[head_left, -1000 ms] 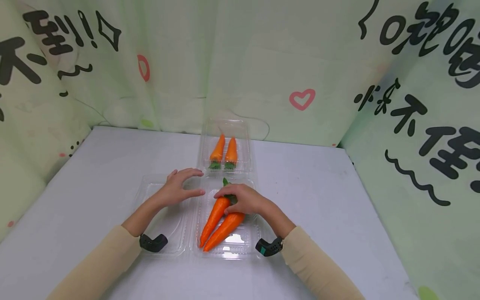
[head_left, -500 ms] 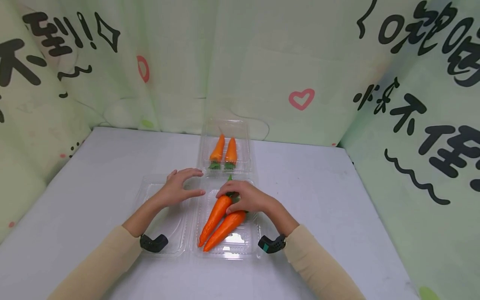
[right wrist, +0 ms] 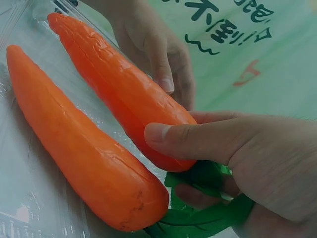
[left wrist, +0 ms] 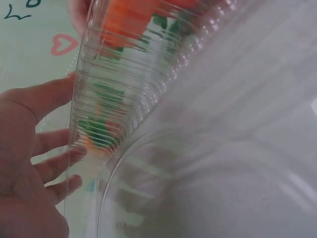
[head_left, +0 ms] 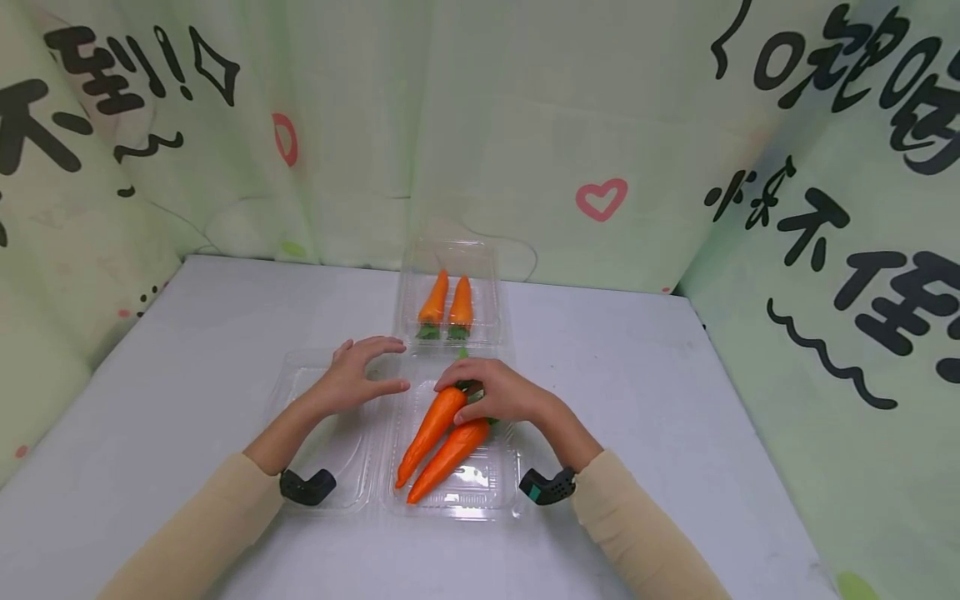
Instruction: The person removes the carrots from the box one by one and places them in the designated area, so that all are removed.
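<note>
My right hand (head_left: pixel 497 390) pinches one orange carrot (head_left: pixel 432 432) at its thick, leafy end. In the right wrist view the thumb lies over the top of that carrot (right wrist: pixel 116 91), with green leaves (right wrist: pixel 210 178) among the fingers. A second carrot (head_left: pixel 452 460) lies alongside, apart from the thumb. Both are over a clear plastic container (head_left: pixel 491 479), tips toward the near left. Beside the container's left edge, my left hand (head_left: pixel 362 377) is held with fingers spread and nothing in them. The left wrist view has this hand (left wrist: pixel 22 144) by the ribbed clear wall (left wrist: pixel 129 84).
The container's clear lid (head_left: pixel 330 475) lies flat on the left, under the left forearm. Behind stands another clear container (head_left: pixel 486 292) with two smaller carrots (head_left: pixel 432 304). A patterned green curtain (head_left: pixel 510 125) encloses the white table (head_left: pixel 637 400) at the back and sides.
My right hand has shifted slightly to the right and away from me, and the gripped carrot has moved a little with it. My left hand has stayed in place.
</note>
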A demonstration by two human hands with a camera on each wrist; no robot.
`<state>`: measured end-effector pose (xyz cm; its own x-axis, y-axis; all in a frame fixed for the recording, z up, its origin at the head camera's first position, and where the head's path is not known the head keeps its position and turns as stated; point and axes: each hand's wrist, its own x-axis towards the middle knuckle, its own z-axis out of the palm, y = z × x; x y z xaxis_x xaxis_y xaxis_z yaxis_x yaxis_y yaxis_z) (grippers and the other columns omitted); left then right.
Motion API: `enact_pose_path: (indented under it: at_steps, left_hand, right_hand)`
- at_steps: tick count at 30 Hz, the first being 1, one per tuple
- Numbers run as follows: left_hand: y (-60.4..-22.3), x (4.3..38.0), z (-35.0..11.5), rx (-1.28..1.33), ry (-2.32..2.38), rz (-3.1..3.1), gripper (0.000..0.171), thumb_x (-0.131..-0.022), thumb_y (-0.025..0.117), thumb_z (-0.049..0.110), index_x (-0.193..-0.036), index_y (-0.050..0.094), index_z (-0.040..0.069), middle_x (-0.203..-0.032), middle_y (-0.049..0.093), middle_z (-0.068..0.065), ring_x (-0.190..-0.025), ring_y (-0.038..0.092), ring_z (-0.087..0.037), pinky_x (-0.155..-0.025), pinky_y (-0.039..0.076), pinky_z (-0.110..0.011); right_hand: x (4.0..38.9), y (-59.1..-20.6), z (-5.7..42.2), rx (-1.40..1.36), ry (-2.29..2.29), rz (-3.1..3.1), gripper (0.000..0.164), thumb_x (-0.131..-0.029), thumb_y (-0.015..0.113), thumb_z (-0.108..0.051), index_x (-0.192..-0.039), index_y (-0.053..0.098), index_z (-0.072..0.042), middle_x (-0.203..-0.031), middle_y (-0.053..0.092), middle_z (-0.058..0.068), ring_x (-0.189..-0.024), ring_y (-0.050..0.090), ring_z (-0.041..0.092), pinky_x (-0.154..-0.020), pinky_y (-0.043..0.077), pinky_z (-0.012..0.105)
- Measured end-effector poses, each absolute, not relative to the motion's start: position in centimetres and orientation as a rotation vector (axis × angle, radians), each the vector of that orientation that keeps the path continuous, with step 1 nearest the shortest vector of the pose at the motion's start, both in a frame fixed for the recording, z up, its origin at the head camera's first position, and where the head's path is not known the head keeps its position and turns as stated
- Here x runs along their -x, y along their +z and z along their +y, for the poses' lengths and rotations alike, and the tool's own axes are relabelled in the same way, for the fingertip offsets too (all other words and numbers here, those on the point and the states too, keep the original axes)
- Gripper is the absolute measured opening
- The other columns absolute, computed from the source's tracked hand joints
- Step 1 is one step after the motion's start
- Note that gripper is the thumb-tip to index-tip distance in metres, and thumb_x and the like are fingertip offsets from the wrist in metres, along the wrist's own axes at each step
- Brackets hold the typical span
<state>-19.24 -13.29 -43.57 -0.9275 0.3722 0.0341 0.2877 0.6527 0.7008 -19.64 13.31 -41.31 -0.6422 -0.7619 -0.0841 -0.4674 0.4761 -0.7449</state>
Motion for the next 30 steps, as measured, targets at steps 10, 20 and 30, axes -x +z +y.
enact_pose_path:
  at_steps: [10,20,30]
  left_hand:
    - [-43.5,18.9,-13.4,-0.571,1.129,2.768,0.061,-0.082,0.075,0.036,-0.133,0.055,0.009,-0.141,0.053,-0.014,-0.137,0.04,-0.035,-0.114,0.002,-0.068]
    - [-43.6,19.0,-13.6,-0.542,1.12,2.769,0.061,-0.084,0.073,0.037,-0.135,0.053,0.009,-0.142,0.052,-0.014,-0.136,0.04,-0.035,-0.115,0.002,-0.067]
    - [-43.5,19.1,-13.7,-0.515,1.125,2.767,0.06,-0.084,0.073,0.036,-0.134,0.054,0.01,-0.142,0.052,-0.014,-0.136,0.041,-0.035,-0.116,0.004,-0.067]
  right_hand:
    - [19.2,-41.0,13.7,0.986,-1.031,2.338,0.039,-0.084,0.075,-0.015,-0.121,0.066,-0.011,-0.123,0.062,0.002,-0.105,0.058,0.017,-0.092,0.055,0.036]
    - [18.8,-40.9,14.3,0.962,-1.126,2.349,0.043,-0.083,0.076,-0.017,-0.124,0.064,-0.009,-0.124,0.061,0.003,-0.105,0.058,0.018,-0.093,0.055,0.038]
    - [18.6,-40.7,14.5,0.917,-1.228,2.366,0.045,-0.082,0.077,-0.017,-0.124,0.063,-0.008,-0.124,0.061,0.005,-0.103,0.058,0.02,-0.094,0.054,0.046]
